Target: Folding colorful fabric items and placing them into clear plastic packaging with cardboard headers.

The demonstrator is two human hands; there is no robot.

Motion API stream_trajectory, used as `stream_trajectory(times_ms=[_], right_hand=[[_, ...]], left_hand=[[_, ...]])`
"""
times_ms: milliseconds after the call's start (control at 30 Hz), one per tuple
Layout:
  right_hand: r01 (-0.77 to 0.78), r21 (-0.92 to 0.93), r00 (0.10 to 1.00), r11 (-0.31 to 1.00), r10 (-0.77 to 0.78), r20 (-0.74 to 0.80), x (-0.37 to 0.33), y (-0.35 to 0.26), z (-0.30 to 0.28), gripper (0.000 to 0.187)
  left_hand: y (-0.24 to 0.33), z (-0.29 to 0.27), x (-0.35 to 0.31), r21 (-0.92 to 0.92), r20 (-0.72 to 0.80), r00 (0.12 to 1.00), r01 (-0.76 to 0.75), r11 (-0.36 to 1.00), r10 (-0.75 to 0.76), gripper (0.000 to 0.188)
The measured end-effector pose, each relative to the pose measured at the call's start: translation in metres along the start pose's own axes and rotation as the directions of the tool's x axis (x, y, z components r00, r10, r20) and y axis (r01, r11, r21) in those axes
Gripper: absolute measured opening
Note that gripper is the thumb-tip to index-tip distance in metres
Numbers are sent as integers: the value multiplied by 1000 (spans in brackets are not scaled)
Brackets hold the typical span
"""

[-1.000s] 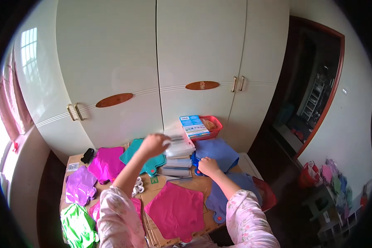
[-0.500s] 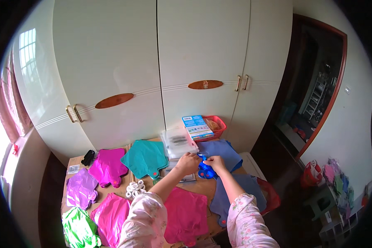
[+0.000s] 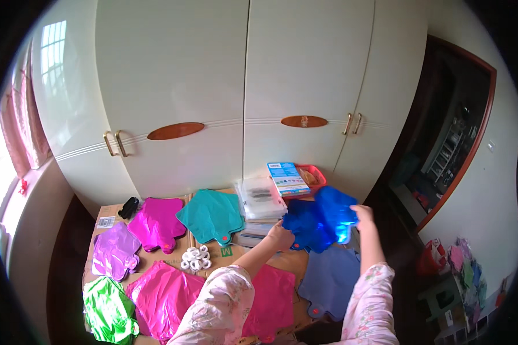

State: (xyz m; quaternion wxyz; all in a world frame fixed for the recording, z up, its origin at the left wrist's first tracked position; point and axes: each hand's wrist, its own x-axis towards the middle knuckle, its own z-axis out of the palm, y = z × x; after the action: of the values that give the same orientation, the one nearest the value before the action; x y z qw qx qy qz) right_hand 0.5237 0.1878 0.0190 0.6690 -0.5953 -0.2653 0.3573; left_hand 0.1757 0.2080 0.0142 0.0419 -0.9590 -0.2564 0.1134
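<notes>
Left hand (image 3: 280, 237) and right hand (image 3: 364, 216) both pinch the broad, shiny blue foil-like sheet (image 3: 335, 214)—best held gently, avoiding creases!

Loose, pale pink, floral-printed sleeves (image 3: 218, 303) look wrinkled and bunched.

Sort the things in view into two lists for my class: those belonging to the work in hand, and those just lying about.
Work in hand:
shiny blue sheet, held between left hand and right hand
teal sheet and bright green sheet, probably, as similar sheets

Lying about, apparently:
blue-and-white box
red basket
small black item
</notes>
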Motion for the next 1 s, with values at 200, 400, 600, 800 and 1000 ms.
stream_trajectory(times_ms=[200,400,600,800,1000], right_hand=[[595,-680,507,428,-857,-96,-48,-127,39,7],[851,-491,186,-186,-768,613,-118,-154,206,18],[902,19,-264,-430,-519,813,-153,-29,362,8],[935,219,-275,-279,-183,944,-213,94,397,16],[963,237,-258,-128,-190,947,-227,99,392,16]], left_hand=[[-6,4,1,10,96,995,29,1000,-29,35],[-28,-9,-53,-159,-290,938,150,976,-192,47],[-129,29,-192,-355,-306,747,486,799,-591,22],[-170,97,-273,-362,-74,708,637,681,-702,25],[-171,126,-267,-316,-133,756,581,750,-641,30]])
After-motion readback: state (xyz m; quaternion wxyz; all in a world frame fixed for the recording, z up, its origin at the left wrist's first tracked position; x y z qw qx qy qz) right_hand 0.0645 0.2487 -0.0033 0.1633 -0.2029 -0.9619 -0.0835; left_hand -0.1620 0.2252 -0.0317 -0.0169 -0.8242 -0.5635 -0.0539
